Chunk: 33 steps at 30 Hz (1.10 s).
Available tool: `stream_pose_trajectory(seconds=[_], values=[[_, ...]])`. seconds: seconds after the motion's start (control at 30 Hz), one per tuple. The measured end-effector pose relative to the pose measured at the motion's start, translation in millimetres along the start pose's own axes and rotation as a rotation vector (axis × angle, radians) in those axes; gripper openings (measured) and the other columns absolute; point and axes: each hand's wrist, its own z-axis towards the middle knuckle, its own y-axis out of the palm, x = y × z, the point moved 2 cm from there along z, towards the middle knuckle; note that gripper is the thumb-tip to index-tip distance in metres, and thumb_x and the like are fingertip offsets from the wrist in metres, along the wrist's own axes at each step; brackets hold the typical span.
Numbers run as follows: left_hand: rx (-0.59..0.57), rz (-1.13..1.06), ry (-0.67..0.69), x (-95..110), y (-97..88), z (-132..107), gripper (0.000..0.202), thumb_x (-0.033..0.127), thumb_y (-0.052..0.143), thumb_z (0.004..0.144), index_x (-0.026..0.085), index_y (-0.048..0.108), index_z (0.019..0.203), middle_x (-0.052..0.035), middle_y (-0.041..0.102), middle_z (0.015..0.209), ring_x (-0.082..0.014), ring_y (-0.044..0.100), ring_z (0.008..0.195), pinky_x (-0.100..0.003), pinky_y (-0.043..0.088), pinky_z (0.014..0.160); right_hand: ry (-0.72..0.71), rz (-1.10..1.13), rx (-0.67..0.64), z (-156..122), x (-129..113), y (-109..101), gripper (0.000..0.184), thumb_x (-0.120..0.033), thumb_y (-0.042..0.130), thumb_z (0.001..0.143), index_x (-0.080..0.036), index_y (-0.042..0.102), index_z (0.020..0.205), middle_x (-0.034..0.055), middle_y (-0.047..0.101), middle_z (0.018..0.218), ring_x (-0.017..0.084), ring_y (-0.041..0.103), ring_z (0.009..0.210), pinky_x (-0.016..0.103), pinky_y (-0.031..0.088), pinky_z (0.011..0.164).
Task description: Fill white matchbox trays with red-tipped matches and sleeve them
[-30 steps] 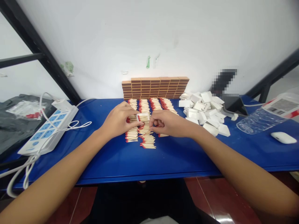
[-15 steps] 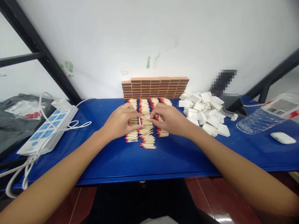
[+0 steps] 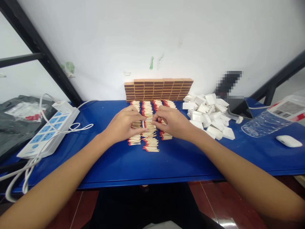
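My left hand [image 3: 126, 123] is closed, thumb and fingers pinching a small white matchbox tray [image 3: 143, 124] by its ends, above the matches. Close to its right, my right hand [image 3: 170, 120] has thumb and forefinger pressed together near the tray. Whatever is between those fingertips is too small to make out. Beneath both hands, red-tipped matches [image 3: 151, 144] lie in several columns running toward the wall, their heads to the left. The hands cover parts of these columns.
Matchboxes with brown sides [image 3: 158, 90] are stacked along the wall. A heap of white trays [image 3: 206, 114] lies right of the matches. Farther right are a phone [image 3: 239, 107], a clear plastic bottle [image 3: 258, 124] and a white case [image 3: 288, 141]. A power strip [image 3: 51, 128] with cables stands left.
Both hands stay almost in place. The right fingertips have shifted very slightly left, and the tray is still held in my left hand.
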Motion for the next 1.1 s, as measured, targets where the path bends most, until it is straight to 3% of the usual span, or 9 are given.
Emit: stream_pose_trajectory(seconds=[0.43,0.63,0.7,0.9,1.1], values=[[-0.010,-0.020,-0.033,0.2,-0.4,0.6,0.042,0.052,0.077,0.088,0.019,0.078,0.114,-0.0074,0.076,0.088,-0.0223,0.062,0.088,-0.037,0.054,0.080,-0.035,0.004,0.016,-1.3,-0.4,1.5,0.008,-0.023,0.063,0.097,-0.019,0.068,0.101,0.0030,0.058,0.091,0.014,0.049,0.070,0.028,0.041,0.066],[0.023,0.062,-0.087,-3.5,-2.3,0.1,0.041,0.055,0.076,0.088,0.019,0.079,0.107,-0.0068,0.075,0.084,-0.0228,0.061,0.086,-0.037,0.052,0.078,-0.043,0.016,0.036,-0.9,-6.9,-1.2,0.008,-0.021,0.063,0.096,-0.019,0.070,0.094,0.0032,0.058,0.087,0.015,0.051,0.072,0.029,0.039,0.067],[0.046,0.103,-0.124,-7.3,-2.6,-1.3,0.042,0.055,0.075,0.088,0.018,0.079,0.106,-0.0069,0.074,0.082,-0.0234,0.060,0.087,-0.037,0.051,0.078,-0.062,0.054,-0.008,-1.7,-10.3,-2.3,0.007,-0.019,0.064,0.093,-0.019,0.070,0.091,0.0024,0.059,0.084,0.014,0.052,0.072,0.029,0.040,0.067],[0.043,0.145,-0.151,-12.5,-1.2,-3.5,0.039,0.052,0.076,0.089,0.018,0.078,0.107,-0.0067,0.073,0.083,-0.0240,0.060,0.090,-0.037,0.050,0.079,-0.065,0.169,-0.303,-6.8,-15.2,-2.0,0.009,-0.013,0.065,0.087,-0.020,0.070,0.086,0.0018,0.065,0.088,0.013,0.057,0.074,0.028,0.045,0.070],[0.036,0.127,-0.134,-11.0,-1.0,-2.5,0.038,0.053,0.076,0.089,0.018,0.078,0.103,-0.0057,0.072,0.080,-0.0229,0.058,0.086,-0.036,0.049,0.076,-0.018,0.145,-0.388,-7.9,-14.9,-0.6,0.010,-0.011,0.065,0.087,-0.020,0.069,0.085,0.0019,0.064,0.090,0.013,0.057,0.073,0.027,0.044,0.068]])
